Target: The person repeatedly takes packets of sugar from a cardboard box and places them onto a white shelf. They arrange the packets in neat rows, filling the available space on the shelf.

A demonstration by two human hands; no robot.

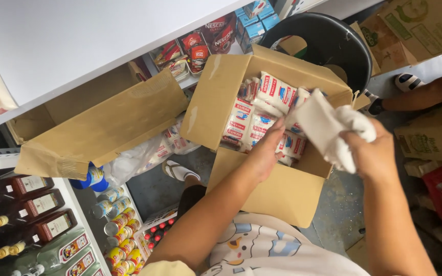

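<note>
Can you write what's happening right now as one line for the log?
left hand: reaching into cardboard box, touching white packets | right hand: holding white packet above box

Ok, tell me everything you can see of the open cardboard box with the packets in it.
The cardboard box is plain brown, open at the top, its flaps folded outward, one long flap hanging toward the person. It sits tilted below the shelf beside a black bin. White packets with red and blue print fill it loosely. The left hand reaches inside onto the packets; the right hand holds a white packet over its edge.
</note>
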